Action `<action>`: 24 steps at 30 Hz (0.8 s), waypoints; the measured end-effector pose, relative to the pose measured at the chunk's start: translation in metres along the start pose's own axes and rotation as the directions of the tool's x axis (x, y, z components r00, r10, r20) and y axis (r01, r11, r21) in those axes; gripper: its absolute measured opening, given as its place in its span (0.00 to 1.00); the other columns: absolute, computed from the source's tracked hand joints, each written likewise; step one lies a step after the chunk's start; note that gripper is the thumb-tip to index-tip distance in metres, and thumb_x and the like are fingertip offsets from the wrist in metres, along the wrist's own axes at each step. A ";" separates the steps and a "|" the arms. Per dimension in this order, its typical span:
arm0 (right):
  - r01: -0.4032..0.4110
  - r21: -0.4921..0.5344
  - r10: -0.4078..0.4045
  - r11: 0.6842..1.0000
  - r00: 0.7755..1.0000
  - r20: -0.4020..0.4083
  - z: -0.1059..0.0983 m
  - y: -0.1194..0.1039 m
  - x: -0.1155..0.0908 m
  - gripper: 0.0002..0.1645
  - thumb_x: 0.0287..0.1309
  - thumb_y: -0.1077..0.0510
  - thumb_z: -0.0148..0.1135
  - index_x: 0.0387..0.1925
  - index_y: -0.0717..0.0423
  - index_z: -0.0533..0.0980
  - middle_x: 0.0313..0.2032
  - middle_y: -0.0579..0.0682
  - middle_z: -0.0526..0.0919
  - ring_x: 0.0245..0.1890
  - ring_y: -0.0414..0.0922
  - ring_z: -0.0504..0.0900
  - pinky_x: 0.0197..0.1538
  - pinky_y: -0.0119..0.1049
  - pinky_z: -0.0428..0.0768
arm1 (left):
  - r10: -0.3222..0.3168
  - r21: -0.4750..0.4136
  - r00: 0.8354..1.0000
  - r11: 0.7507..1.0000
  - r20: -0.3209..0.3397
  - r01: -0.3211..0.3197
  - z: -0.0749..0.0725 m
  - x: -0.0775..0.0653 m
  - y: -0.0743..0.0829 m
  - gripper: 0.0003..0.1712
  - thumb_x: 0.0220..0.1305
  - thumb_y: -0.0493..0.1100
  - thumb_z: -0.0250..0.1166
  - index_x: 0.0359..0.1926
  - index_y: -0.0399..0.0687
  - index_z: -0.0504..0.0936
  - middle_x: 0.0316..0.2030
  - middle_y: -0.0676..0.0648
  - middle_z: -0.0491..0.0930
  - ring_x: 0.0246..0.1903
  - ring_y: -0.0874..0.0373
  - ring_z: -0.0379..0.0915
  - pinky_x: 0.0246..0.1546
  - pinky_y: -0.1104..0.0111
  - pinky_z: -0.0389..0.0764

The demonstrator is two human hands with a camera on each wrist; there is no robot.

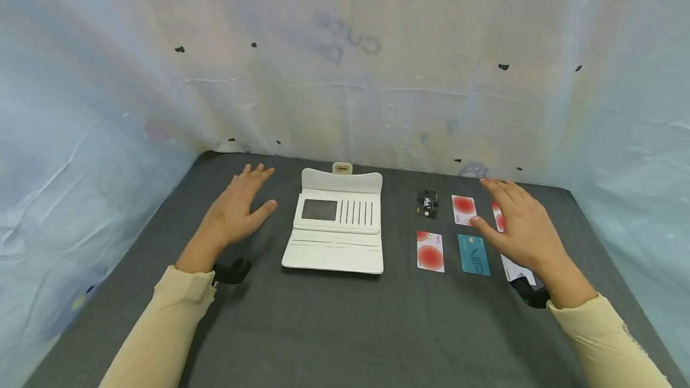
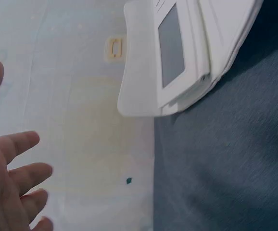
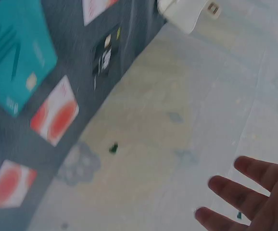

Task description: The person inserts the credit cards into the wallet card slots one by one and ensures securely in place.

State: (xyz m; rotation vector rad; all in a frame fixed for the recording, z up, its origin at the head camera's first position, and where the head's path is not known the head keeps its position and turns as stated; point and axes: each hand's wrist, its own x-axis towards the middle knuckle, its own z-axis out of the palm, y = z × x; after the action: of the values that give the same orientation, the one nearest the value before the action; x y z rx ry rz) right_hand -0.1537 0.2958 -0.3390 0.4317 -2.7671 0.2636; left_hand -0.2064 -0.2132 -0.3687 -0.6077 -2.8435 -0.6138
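Observation:
A white wallet [image 1: 336, 250] lies unfolded on the dark cloth, its clasp tab [image 1: 342, 168] pointing to the back. It shows a dark window pocket [image 1: 319, 209] and several card slots. To its left my left hand [image 1: 232, 211] hovers with fingers spread, holding nothing. My right hand [image 1: 520, 229] is held above the cards at the right, fingers extended, likewise holding nothing. Around it lie a black VIP card [image 1: 427, 204], a teal VIP card [image 1: 474, 254], red-and-white cards [image 1: 430, 251] and a pale card [image 1: 516, 269]. The hand partly covers another red-and-white card [image 1: 496, 214] and the pale one.
A dark grey cloth [image 1: 334, 328] covers the table. Pale patterned curtains [image 1: 345, 76] hang behind it and along both sides. Black bands with small devices sit at the left wrist [image 1: 232, 270] and right wrist [image 1: 530, 293].

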 end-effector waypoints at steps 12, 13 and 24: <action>0.006 0.189 -0.037 0.982 0.986 0.164 0.040 -0.017 -0.002 0.31 0.54 0.48 0.66 0.58 0.54 0.72 0.54 0.56 0.78 0.52 0.57 0.74 0.52 0.59 0.75 | -0.006 -0.196 0.986 0.980 0.165 0.039 0.033 -0.023 0.003 0.41 0.65 0.60 0.59 0.73 0.51 0.57 0.71 0.42 0.60 0.71 0.40 0.53 0.65 0.41 0.59; -0.001 0.200 -0.036 0.980 0.983 0.182 0.043 -0.018 -0.002 0.31 0.54 0.48 0.66 0.58 0.54 0.72 0.54 0.56 0.78 0.52 0.57 0.74 0.52 0.59 0.75 | -0.011 -0.202 0.985 0.978 0.174 0.046 0.036 -0.025 0.003 0.42 0.64 0.61 0.60 0.73 0.51 0.57 0.71 0.42 0.60 0.70 0.40 0.54 0.65 0.41 0.60; 0.019 0.206 -0.076 0.978 0.960 0.268 0.071 -0.020 -0.001 0.33 0.51 0.46 0.68 0.56 0.59 0.74 0.55 0.57 0.79 0.54 0.56 0.77 0.58 0.59 0.72 | -0.043 -0.264 0.969 0.958 0.244 0.110 0.055 -0.032 0.001 0.46 0.59 0.61 0.65 0.72 0.49 0.58 0.70 0.40 0.60 0.70 0.39 0.55 0.65 0.42 0.60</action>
State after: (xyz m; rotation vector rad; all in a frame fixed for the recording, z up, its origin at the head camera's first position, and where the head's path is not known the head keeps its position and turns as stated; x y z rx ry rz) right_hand -0.1669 0.2614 -0.4027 0.6290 -3.0075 0.5118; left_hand -0.1813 -0.2003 -0.4261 -0.6542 -3.0385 -1.0303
